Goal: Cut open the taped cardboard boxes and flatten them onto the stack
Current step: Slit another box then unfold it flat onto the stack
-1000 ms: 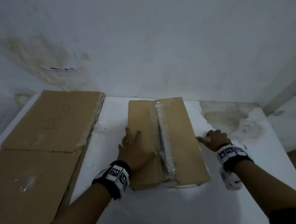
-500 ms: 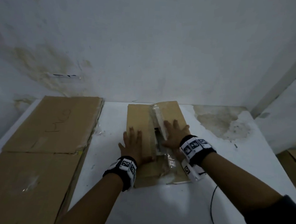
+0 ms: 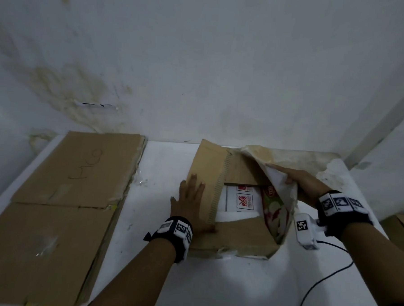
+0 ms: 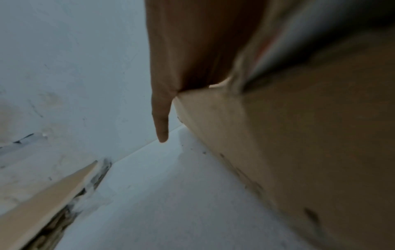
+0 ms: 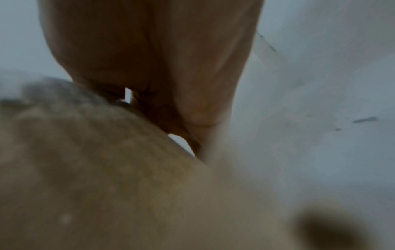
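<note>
A brown cardboard box (image 3: 236,239) lies on the white table, its top split open along the middle seam. My left hand (image 3: 191,199) presses flat with straight fingers on the left flap (image 3: 209,167). My right hand (image 3: 297,181) grips the right flap (image 3: 278,199) and holds it lifted and curled outward, showing its printed underside. Inside the box a white panel with red marks (image 3: 243,199) shows. In the left wrist view one straight finger (image 4: 160,121) hangs past the box corner (image 4: 224,118). In the right wrist view my palm (image 5: 149,59) sits against blurred cardboard (image 5: 107,169).
A stack of flattened cardboard (image 3: 61,192) covers the table's left side. A stained wall (image 3: 200,71) stands close behind the table (image 3: 213,282). A black cable (image 3: 318,283) trails over the table at the right. More cardboard (image 3: 400,228) lies beyond the right edge.
My right hand came from the table beside the box to the middle seam, then pulled the right flap up and outward. The left hand stayed pressing on the left flap.
</note>
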